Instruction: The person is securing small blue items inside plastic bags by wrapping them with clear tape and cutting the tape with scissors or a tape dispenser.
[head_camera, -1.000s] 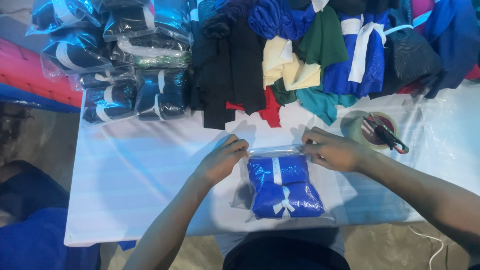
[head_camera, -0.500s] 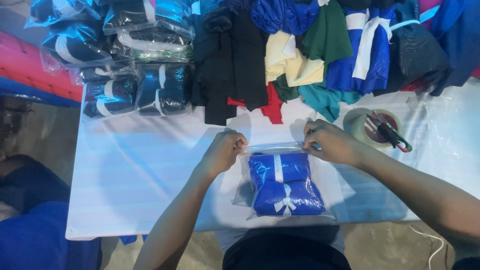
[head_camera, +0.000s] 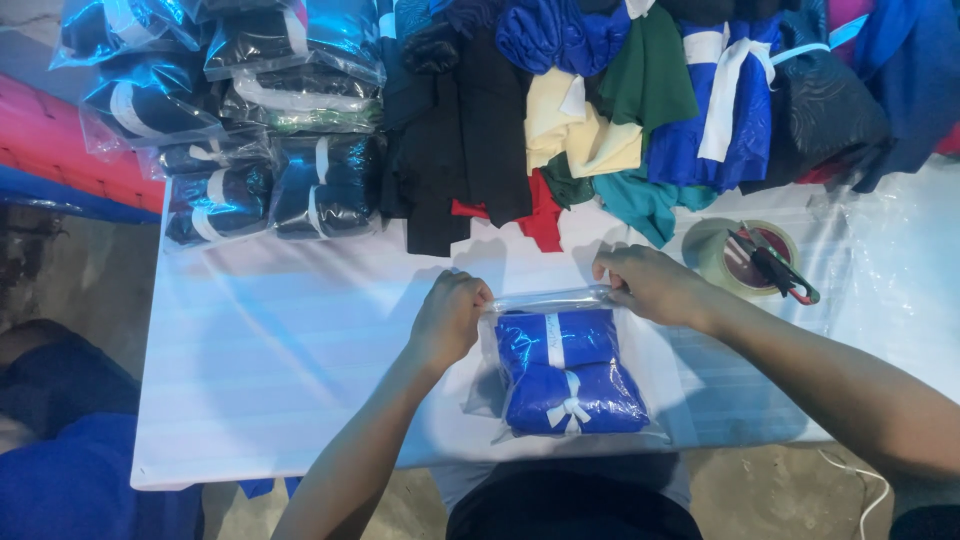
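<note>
A clear plastic bag (head_camera: 540, 300) lies on the white table (head_camera: 280, 370) with a folded blue garment (head_camera: 568, 372) tied by a white ribbon inside. My left hand (head_camera: 450, 315) pinches the bag's top edge at its left corner. My right hand (head_camera: 650, 283) pinches the same edge at the right corner. The edge is stretched flat between both hands.
Several bagged dark garments (head_camera: 240, 130) are stacked at the back left. Loose clothes in black, cream, green, red and blue (head_camera: 600, 110) lie along the back. A roll of tape (head_camera: 735, 255) with scissors (head_camera: 775, 268) on it sits to the right.
Both hands have shifted slightly along the bag's top edge, drawing it tighter. The bagged blue garment stays in place.
</note>
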